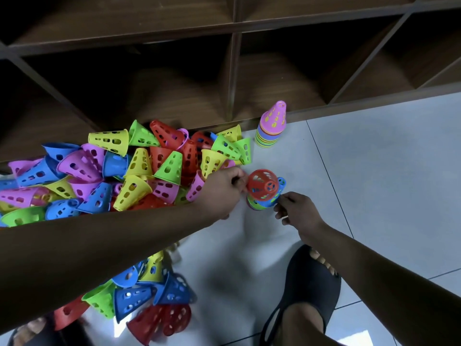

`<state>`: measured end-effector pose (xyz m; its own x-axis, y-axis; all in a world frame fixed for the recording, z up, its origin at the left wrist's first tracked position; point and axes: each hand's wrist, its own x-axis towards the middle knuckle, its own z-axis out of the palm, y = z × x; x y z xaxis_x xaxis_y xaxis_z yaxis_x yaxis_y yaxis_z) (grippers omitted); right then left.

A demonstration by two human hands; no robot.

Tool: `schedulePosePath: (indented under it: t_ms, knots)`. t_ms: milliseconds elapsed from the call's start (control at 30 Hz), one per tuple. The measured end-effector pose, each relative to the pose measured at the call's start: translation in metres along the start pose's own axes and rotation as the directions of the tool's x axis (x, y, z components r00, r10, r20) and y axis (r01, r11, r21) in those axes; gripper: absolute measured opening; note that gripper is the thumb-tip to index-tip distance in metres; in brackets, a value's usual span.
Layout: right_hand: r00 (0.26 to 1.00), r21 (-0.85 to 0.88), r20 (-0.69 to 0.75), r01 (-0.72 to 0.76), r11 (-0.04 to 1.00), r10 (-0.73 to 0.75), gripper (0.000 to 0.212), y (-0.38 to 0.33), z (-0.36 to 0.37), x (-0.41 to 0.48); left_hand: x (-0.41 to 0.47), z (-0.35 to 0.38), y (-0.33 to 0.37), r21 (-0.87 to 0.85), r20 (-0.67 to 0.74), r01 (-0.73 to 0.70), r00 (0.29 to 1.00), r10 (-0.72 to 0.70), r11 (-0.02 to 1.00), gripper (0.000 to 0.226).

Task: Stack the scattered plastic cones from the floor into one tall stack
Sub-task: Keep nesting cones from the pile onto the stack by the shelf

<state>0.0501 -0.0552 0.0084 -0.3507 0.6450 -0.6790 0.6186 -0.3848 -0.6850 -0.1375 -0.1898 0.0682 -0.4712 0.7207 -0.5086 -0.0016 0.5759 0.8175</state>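
A short stack of cones stands on the floor tiles in the middle, with a red cone (262,187) tilted on top of a blue cone (275,196) and a green one under them. My left hand (224,189) pinches the red cone's left rim. My right hand (298,212) pinches the blue cone's lower right rim. A large heap of loose cones (129,168) in pink, blue, yellow, green and red lies at the left. More loose cones (139,298) lie under my left forearm.
A second stack topped by a pink cone (273,124) stands against the foot of a dark wooden shelf unit (234,78). My foot in a black sandal (306,290) rests at lower right. Pale floor tiles (374,171) stretch to the right.
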Motion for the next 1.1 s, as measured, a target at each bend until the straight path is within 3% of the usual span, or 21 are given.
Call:
schedulePosePath:
  t_ms: [267,467,533,633,833,967,1100]
  knots:
    - [0.998,-0.025,-0.013,-0.060,0.998,0.060,0.015,0.008,0.009,0.002,0.004,0.009,0.010,0.184,-0.060,-0.109,0.991,0.122,0.977,0.019]
    - [0.993,-0.127,0.044,-0.107,0.986,0.113,0.013,0.021,0.017,-0.012,0.005,-0.006,-0.014,0.177,-0.020,-0.055,0.998,0.060,0.983,0.017]
    - [0.989,-0.166,0.097,-0.091,0.982,0.109,0.012,0.024,0.019,-0.019,0.003,-0.018,-0.027,0.321,-0.048,-0.121,0.988,0.144,0.939,0.016]
    - [0.985,-0.249,0.165,-0.009,0.968,0.052,0.010,0.021,0.026,-0.032,-0.003,-0.038,-0.042,0.476,-0.055,-0.210,0.962,0.268,0.854,0.007]
    - [0.964,-0.350,0.193,0.241,0.905,-0.182,0.011,-0.002,0.044,-0.050,-0.006,-0.076,-0.053,0.643,0.029,-0.324,0.916,0.400,0.694,0.019]
    - [0.906,-0.409,0.283,0.411,0.815,-0.314,0.008,-0.009,0.058,-0.047,-0.004,-0.088,-0.053,0.755,0.025,-0.275,0.919,0.393,0.595,0.036]
    - [0.872,-0.452,0.297,0.487,0.747,-0.389,0.010,-0.015,0.080,-0.035,-0.005,-0.091,-0.051,0.783,0.053,-0.292,0.911,0.409,0.550,0.028]
